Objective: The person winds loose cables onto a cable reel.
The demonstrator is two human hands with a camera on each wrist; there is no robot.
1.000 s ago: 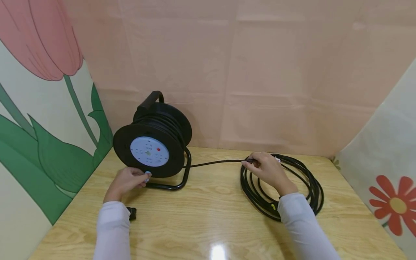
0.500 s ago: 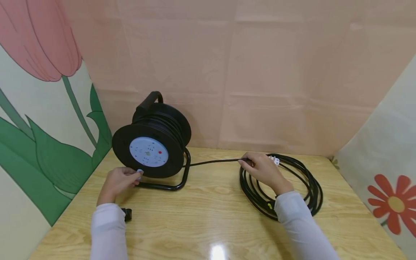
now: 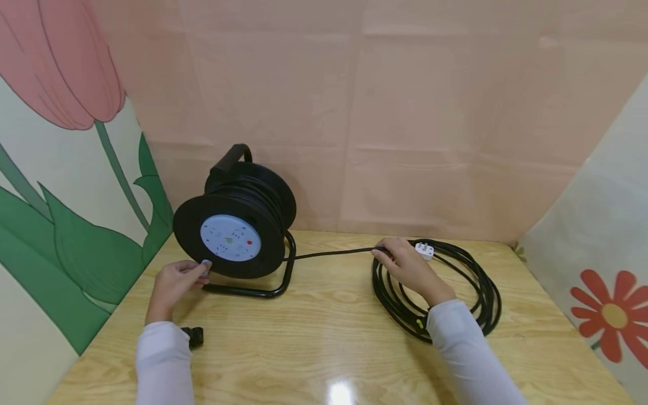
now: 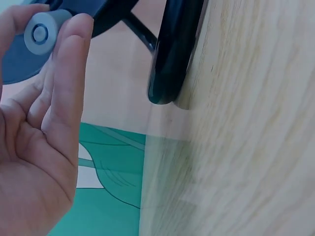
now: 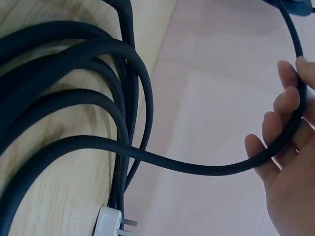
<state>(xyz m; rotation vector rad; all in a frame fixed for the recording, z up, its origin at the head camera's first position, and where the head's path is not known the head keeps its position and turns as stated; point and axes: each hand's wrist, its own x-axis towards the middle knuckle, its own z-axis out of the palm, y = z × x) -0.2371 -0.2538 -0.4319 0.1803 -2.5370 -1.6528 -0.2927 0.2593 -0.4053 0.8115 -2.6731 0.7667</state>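
Observation:
A black cable reel (image 3: 184, 225) stands upright on its tube frame (image 3: 248, 292) at the left of the table, its white socket panel (image 3: 230, 228) facing me. My left hand (image 3: 171, 287) pinches the pale winding knob (image 4: 42, 33) at the lower left rim of the reel's disc. From the reel a black cable (image 3: 329, 252) runs right to my right hand (image 3: 410, 271), whose curled fingers hold it in the right wrist view too. Beneath that hand lies the loose coil (image 3: 491, 298) of the same cable, with a white plug (image 3: 424, 251) on its far side.
A small black object (image 3: 194, 337) lies beside my left forearm on the wooden table (image 3: 304, 349). A pinkish backdrop (image 3: 405, 112) rises behind the table's back edge. Flower-printed panels flank it on the left and right.
My left hand has moved left and slightly up with the knob, and the reel's disc has turned clockwise. The right hand shifts slightly left, still holding the cable; more of the plug shows.

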